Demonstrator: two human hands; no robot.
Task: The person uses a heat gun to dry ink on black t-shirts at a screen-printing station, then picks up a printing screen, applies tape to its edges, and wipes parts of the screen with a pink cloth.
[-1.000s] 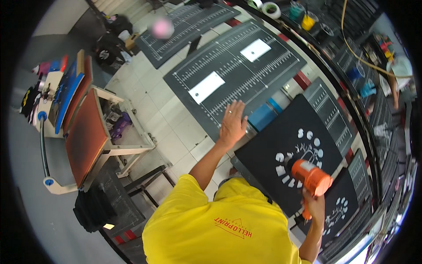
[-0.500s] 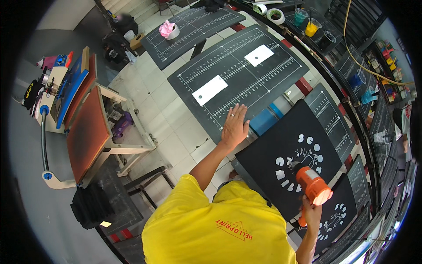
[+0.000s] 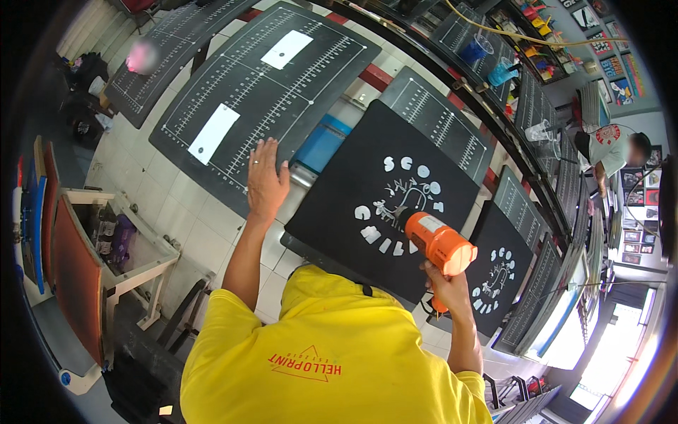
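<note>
Shifted leftward in view since earlier, the right hand (image 3: 448, 290) grips an orange pistol-shaped heat gun (image 3: 441, 242), its black nozzle (image 3: 404, 215) toward eleven o'clock over white-printed black cloth (image 3: 342, 180). At ten o'clock, the left hand (image 3: 267, 185), empty, extends over a dark-grey ruled board (image 3: 265, 92).

The black fabric (image 3: 374, 180) lies clear leftward; an orange heat gun (image 3: 439, 242) obstructs rightward.

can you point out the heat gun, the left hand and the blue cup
heat gun (image 3: 435, 239): head view, on its orange body
left hand (image 3: 267, 186): head view, on the back of the hand
blue cup (image 3: 477, 49): head view, on its side wall
</note>
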